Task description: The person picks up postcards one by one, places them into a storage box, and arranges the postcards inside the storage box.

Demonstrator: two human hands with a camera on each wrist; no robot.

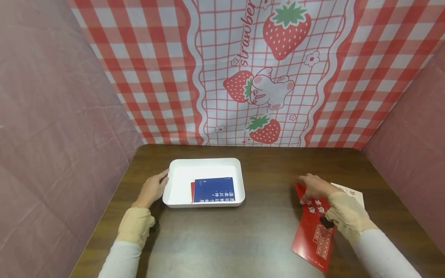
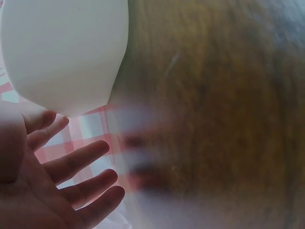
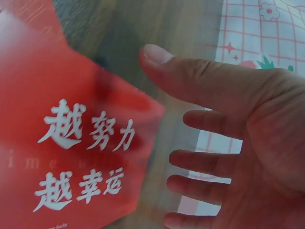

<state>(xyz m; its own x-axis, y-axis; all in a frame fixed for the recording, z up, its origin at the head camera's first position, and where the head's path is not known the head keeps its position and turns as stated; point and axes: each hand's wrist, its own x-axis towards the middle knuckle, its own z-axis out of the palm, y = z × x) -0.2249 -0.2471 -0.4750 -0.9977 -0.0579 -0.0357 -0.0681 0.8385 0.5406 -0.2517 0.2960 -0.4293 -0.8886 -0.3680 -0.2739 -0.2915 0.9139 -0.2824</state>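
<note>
My left hand is at the left end of a white tray, its fingertips right at the rim. In the left wrist view its fingers are spread beside the tray's outer wall. On the right side of the table, my right hand is over a red booklet or card with large white Chinese characters. The right wrist view shows thumb and fingers spread apart around its far edge, with nothing gripped. Another red card with a printed pattern lies nearer me, partly overlapped by the first.
Inside the tray lies a blue booklet over a red one. A cream card shows behind my right wrist. Strawberry-print checked cloth hangs behind the brown table; pink cloth hangs at both sides.
</note>
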